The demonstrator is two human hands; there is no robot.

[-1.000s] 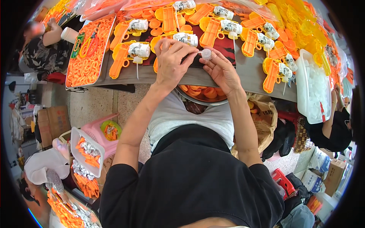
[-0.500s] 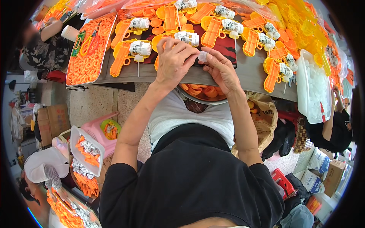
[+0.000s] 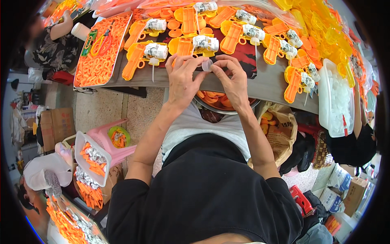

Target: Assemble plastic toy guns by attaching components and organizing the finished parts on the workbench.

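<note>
Both my hands meet over the table's near edge, around a small translucent round plastic cap [image 3: 207, 65]. My left hand [image 3: 182, 83] pinches it from the left; its fingertips partly hide the cap's rim. From the other side, the thumb and index finger of my right hand [image 3: 232, 83] grip it too. Just beyond lies an orange-and-yellow toy gun half [image 3: 181, 45] with a white printed cylinder [image 3: 205, 43] in it. Another such toy gun half [image 3: 134, 61] lies to the left, a thin white strip hanging from its cylinder [image 3: 156, 51].
More toy gun halves cover the table [image 3: 264, 87]. A tray of orange rings [image 3: 95, 69], with pliers [image 3: 103, 42] on top, lies at left. At right stand a white bin of translucent parts [image 3: 325, 101] and yellow shells [image 3: 325, 28]. A bowl of orange parts [image 3: 221, 110] sits below the edge.
The cap has shifted left and turned between my fingers. My left hand has come down a little with its fingers more spread, and the right index finger now arches over the thumb.
</note>
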